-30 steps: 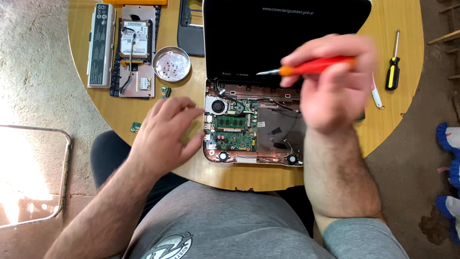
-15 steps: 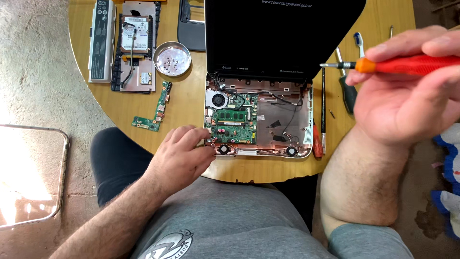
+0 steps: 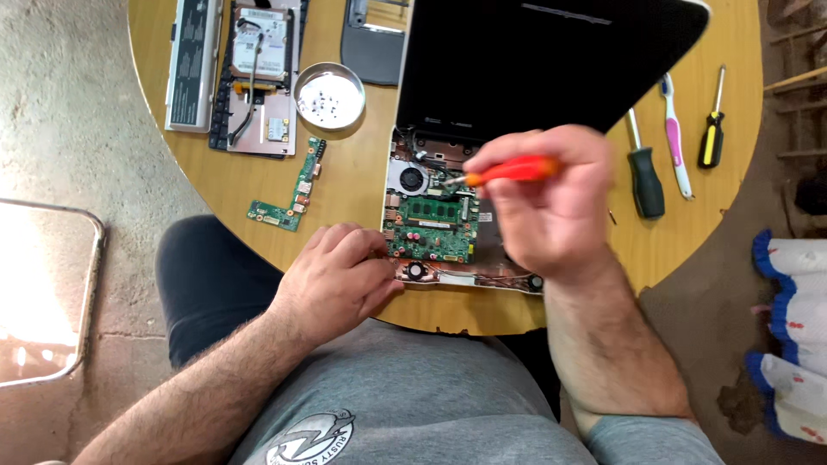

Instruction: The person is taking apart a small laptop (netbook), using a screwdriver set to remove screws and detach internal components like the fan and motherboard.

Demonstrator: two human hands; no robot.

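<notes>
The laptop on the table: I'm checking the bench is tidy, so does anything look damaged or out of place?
The laptop lies opened, its green board exposed. A small green circuit board lies loose beside it, near a round metal dish. The right hand holds an orange screwdriver over it. No damage shows.

dark laptop screen [image 3: 543, 65] tilted, white drive label [image 3: 261, 34]
</notes>
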